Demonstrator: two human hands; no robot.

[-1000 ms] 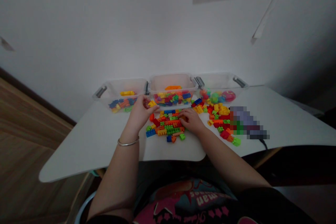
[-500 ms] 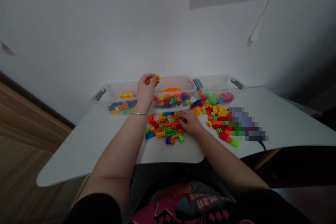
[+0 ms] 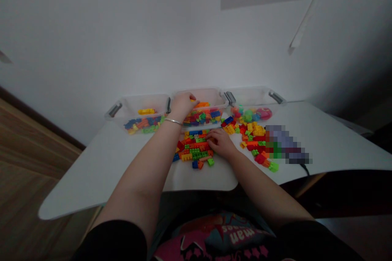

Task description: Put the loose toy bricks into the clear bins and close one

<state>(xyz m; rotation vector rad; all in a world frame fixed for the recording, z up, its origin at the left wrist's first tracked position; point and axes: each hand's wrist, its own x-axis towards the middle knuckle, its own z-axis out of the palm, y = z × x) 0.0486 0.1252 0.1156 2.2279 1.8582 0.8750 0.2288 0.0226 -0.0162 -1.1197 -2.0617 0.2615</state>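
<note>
My left hand (image 3: 183,105) hangs over the middle clear plastic bin (image 3: 203,96), its fingers curled down past the rim towards the mixed bricks inside. Whether it holds a brick is hidden. My right hand (image 3: 219,143) lies on the far edge of a loose pile of colourful toy building bricks (image 3: 192,154), touching red and orange pieces. Its fingers are curled, and I cannot see anything held between them.
A clear left bin (image 3: 141,108) holds mixed bricks, and a clear right bin (image 3: 254,96) holds round coloured pieces. More bricks (image 3: 254,140) lie right of my hand on the white table (image 3: 107,167), beside a pixelated patch with a black cable.
My left hand has moved right and down into the middle bin, and the yellow brick it held is no longer visible. My right hand has stayed on the pile.
</note>
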